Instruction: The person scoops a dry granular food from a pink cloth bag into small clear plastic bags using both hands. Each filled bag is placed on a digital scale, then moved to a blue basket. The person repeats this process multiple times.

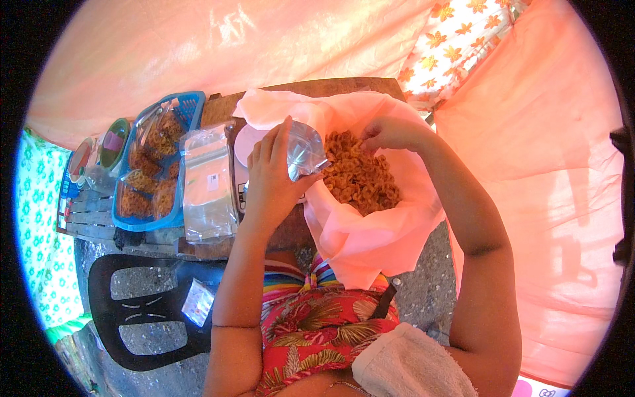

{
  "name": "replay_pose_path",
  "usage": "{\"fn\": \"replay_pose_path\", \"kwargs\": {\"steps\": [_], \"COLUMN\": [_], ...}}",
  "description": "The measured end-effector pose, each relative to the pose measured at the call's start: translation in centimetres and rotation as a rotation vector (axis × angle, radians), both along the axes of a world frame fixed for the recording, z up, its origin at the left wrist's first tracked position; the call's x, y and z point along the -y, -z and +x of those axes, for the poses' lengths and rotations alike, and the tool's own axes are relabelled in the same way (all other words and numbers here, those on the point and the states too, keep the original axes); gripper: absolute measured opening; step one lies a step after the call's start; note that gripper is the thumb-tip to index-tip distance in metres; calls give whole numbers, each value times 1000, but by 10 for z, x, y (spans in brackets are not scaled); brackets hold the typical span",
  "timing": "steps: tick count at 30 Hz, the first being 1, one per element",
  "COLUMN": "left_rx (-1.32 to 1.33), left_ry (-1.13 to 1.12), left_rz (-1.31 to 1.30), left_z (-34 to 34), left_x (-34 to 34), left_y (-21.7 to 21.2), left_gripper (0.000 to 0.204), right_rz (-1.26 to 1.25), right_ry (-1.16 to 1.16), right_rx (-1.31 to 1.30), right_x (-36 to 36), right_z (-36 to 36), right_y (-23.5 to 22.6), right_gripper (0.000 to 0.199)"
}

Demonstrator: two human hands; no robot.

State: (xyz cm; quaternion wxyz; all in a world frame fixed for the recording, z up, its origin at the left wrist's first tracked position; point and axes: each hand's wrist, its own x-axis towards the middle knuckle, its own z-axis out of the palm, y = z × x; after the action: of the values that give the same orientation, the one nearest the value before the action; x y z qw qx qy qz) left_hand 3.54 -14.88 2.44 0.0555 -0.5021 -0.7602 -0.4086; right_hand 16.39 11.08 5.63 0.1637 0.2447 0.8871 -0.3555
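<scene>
My left hand point(268, 182) grips a clear plastic pouch point(306, 147), with the thumb at its lower edge and the fingers along its side. The pouch is tilted toward a heap of brown, crispy-looking snack pieces point(360, 175). They lie in a container lined with pink cloth point(350, 241), whose own walls are hidden. Over the far right part of the heap, my right hand point(390, 134) has its fingers pinched together at the pieces. Whatever is between those fingertips is too small to make out. Partly behind my left hand is a pale round plate point(246, 144).
Left of my hand lies a stack of clear pouches point(208, 175). Beyond it, a blue basket point(192, 109) holds filled bags of snacks point(159, 142). A green bowl point(114, 142) stands farther left on the wooden table point(331, 85). A black chair point(99, 311) bears a small packet point(198, 302).
</scene>
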Motion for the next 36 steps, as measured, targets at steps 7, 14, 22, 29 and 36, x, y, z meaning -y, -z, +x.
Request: {"fn": "replay_pose_path", "kwargs": {"steps": [7, 14, 22, 29, 36], "left_rx": [-33, -46, -33, -58, -58], "left_ry": [31, 35, 61, 67, 64], "left_rz": [-10, -45, -25, -11, 6], "left_z": [4, 3, 1, 1, 4], "left_x": [-5, -5, -9, -12, -17], "left_y": [2, 2, 2, 2, -2], "left_gripper": [106, 106, 107, 106, 103], "right_rz": [-211, -166, -223, -132, -86], "right_ry": [88, 125, 179, 192, -19], "right_rx": [-74, -217, -330, -328, -384], "right_x": [2, 11, 18, 21, 35], "right_z": [8, 9, 3, 6, -7], "right_y": [-12, -24, -49, -58, -73], "right_gripper": [25, 20, 25, 27, 29]}}
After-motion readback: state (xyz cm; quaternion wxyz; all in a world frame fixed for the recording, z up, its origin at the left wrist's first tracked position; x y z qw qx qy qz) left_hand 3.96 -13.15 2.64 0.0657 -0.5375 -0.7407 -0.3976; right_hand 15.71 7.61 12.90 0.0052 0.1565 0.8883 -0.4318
